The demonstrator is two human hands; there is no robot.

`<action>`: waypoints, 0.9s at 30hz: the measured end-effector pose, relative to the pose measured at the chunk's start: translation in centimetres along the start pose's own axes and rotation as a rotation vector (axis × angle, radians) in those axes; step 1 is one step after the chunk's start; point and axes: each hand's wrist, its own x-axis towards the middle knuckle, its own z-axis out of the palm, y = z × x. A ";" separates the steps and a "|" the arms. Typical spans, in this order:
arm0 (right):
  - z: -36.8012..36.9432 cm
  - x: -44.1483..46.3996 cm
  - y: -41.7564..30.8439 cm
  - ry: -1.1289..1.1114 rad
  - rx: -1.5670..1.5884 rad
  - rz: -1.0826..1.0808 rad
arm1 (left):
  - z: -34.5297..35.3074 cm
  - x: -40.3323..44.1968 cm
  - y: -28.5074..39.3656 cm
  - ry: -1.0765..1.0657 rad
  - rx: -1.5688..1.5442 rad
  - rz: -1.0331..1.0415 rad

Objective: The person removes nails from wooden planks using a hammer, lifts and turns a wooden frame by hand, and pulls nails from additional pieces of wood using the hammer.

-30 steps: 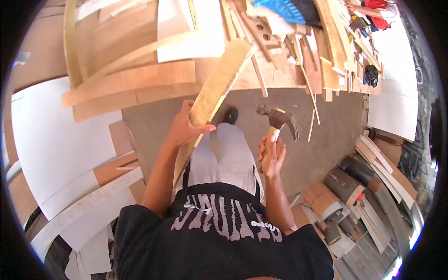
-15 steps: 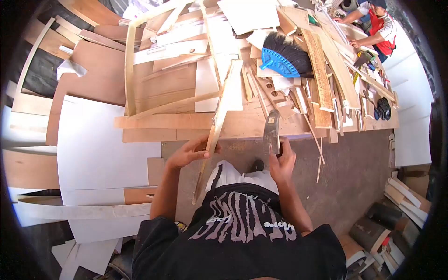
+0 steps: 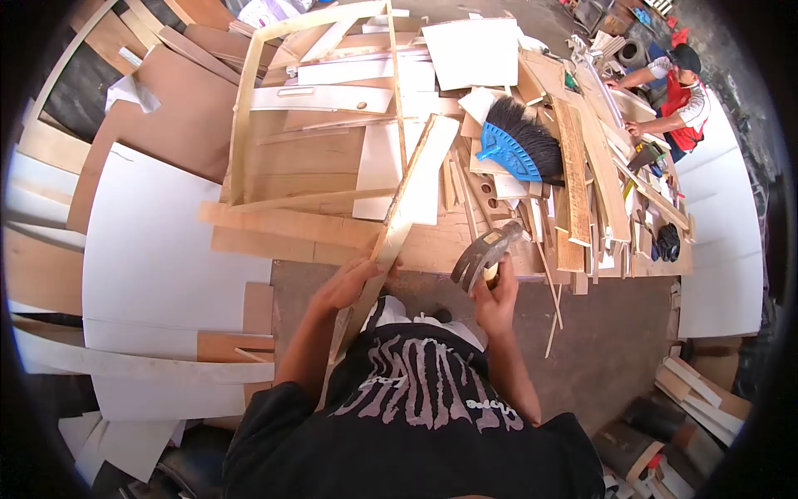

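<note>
My left hand (image 3: 353, 284) is closed around a long, narrow wooden board (image 3: 399, 214). The board slants, its far end over the worktable (image 3: 432, 248) and its near end beside my body. In my right hand (image 3: 497, 303) is a claw hammer (image 3: 484, 256), gripped by the handle close under the head. The hammer head lies tilted, just in front of the table's near edge and apart from the board. Beyond my left hand, a light wooden frame (image 3: 243, 141) rests on the table.
A blue broom head (image 3: 513, 158) with black bristles lies among wood strips (image 3: 573, 170) on the table's right side. White panels (image 3: 174, 274) lean at left. A co-worker in a red vest (image 3: 688, 116) stands at the far right. Offcuts (image 3: 698, 399) lie on the floor, lower right.
The hammer head has turned from nearly upright to a sideways tilt. The board has rolled to show more of its broad face. My view has shifted slightly.
</note>
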 end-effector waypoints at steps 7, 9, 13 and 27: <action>4.0 1.4 -1.7 -0.098 -0.122 0.098 | -1.4 2.5 1.8 0.166 -0.020 0.195; 5.9 1.7 -3.2 -0.079 -0.068 0.061 | -2.3 2.9 1.8 0.201 0.058 0.184; 9.0 2.9 -4.7 -0.071 -0.092 0.114 | -4.0 3.8 2.9 0.195 0.001 0.259; 14.8 3.8 -5.2 0.099 -0.328 0.147 | -6.0 6.8 3.5 0.241 0.274 0.562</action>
